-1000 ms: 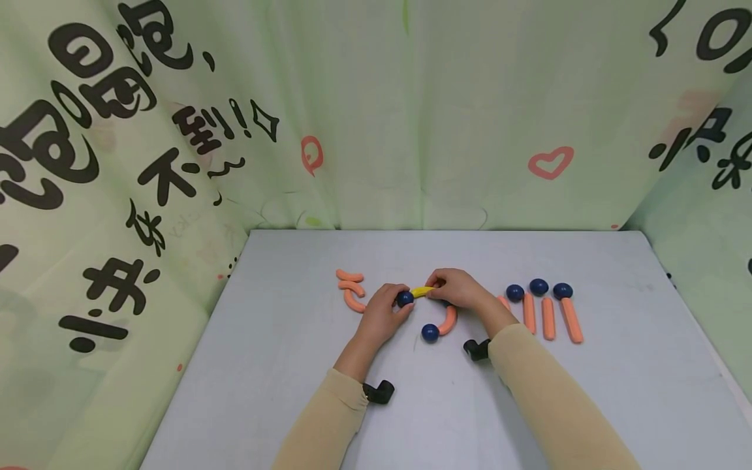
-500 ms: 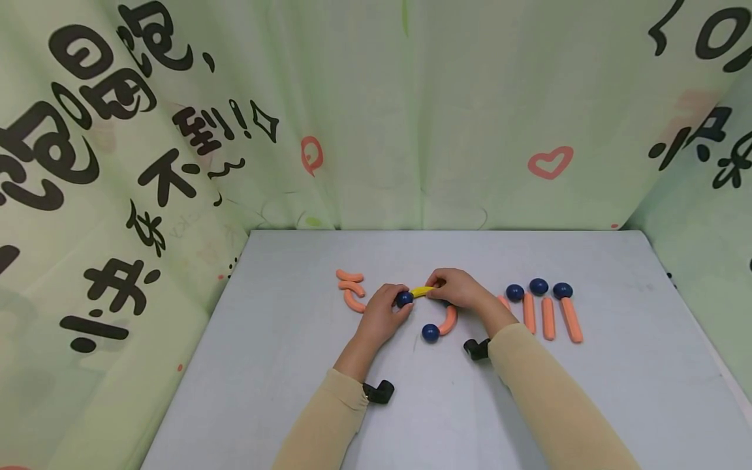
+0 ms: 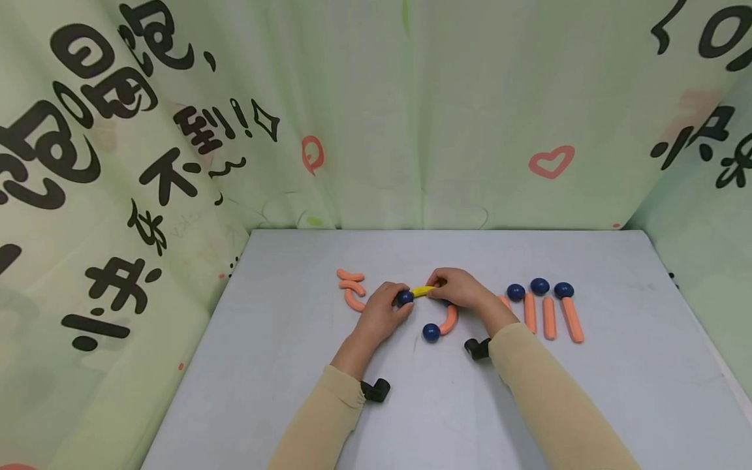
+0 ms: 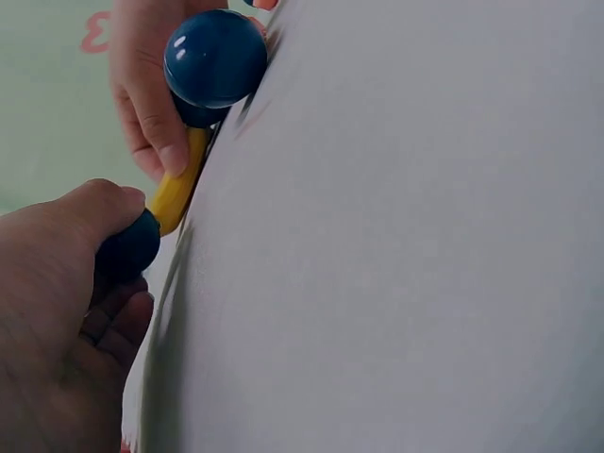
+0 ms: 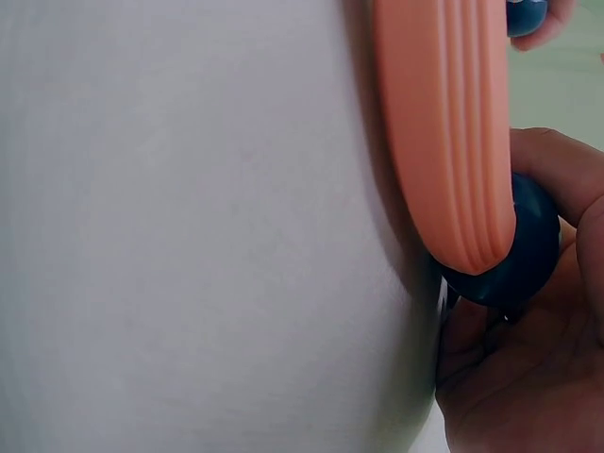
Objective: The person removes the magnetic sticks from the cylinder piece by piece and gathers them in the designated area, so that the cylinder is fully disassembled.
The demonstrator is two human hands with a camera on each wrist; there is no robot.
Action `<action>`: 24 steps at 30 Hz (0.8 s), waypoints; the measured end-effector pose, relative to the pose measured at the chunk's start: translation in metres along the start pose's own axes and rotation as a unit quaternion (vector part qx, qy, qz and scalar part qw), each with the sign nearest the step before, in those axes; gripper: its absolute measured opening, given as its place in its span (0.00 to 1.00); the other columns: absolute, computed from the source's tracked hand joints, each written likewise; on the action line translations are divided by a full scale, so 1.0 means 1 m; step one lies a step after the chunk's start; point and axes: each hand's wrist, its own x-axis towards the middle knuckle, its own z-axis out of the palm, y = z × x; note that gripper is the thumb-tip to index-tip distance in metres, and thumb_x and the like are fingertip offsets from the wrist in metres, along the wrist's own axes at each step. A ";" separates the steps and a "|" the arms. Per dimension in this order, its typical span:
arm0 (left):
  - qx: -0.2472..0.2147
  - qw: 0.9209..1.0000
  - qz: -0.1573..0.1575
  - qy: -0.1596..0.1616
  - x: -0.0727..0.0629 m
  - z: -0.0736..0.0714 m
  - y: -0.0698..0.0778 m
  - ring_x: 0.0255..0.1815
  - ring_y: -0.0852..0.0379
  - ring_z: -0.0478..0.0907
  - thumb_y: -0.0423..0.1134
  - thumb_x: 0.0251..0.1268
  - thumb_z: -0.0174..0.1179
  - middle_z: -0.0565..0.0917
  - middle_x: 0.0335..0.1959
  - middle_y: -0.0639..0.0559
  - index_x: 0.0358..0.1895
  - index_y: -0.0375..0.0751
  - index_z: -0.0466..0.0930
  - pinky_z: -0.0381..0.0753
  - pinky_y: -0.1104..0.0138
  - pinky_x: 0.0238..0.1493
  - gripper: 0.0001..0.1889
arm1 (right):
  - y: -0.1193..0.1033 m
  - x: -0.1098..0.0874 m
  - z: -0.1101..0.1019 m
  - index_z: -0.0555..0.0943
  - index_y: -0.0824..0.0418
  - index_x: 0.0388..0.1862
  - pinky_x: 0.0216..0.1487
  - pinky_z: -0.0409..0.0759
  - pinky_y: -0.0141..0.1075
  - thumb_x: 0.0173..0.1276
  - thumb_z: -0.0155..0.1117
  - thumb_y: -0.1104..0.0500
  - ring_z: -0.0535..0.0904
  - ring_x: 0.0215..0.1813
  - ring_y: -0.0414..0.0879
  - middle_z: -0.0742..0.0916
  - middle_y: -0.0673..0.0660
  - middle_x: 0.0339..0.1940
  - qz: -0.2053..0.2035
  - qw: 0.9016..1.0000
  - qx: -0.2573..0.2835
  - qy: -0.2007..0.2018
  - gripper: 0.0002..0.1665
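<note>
My left hand grips a dark blue ball between thumb and fingers. From that ball a short yellow curved rod runs to my right hand, whose fingertips pinch its other end. In the left wrist view the yellow rod bridges the gap between both hands, low by the tabletop. Beneath the right hand, another blue ball sits against the end of an orange curved rod, mostly covered in the head view. At that rod's near end is a further blue ball.
Left of my hands lie a few orange curved rods on the white table. To the right, several straight orange rods are laid out with blue balls at their far ends. A printed green curtain hangs behind the table.
</note>
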 end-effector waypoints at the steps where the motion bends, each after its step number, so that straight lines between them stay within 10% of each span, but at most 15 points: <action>1: 0.002 1.000 0.002 -0.001 0.000 -0.001 0.000 0.52 0.58 0.78 0.49 0.68 0.63 0.80 0.57 0.53 0.61 0.49 0.77 0.79 0.64 0.56 0.20 | 0.000 0.000 0.000 0.83 0.53 0.43 0.45 0.72 0.38 0.67 0.67 0.52 0.75 0.40 0.47 0.83 0.52 0.38 0.000 1.000 0.000 0.000 0.10; 16: -0.040 0.995 -0.045 0.077 -0.007 -0.041 -0.032 0.45 0.56 0.77 0.48 0.68 0.63 0.80 0.52 0.51 0.61 0.48 0.78 0.79 0.63 0.49 0.21 | 0.003 0.001 0.001 0.83 0.54 0.43 0.44 0.70 0.37 0.66 0.67 0.52 0.74 0.41 0.47 0.82 0.52 0.37 -0.007 1.000 0.005 0.005 0.10; 24: -0.122 0.977 -0.127 0.121 -0.017 -0.065 -0.066 0.50 0.50 0.76 0.48 0.67 0.64 0.79 0.53 0.47 0.64 0.45 0.73 0.76 0.54 0.56 0.25 | 0.005 0.001 0.003 0.82 0.55 0.44 0.44 0.71 0.37 0.67 0.67 0.53 0.74 0.41 0.47 0.82 0.53 0.37 -0.010 1.000 0.008 0.007 0.10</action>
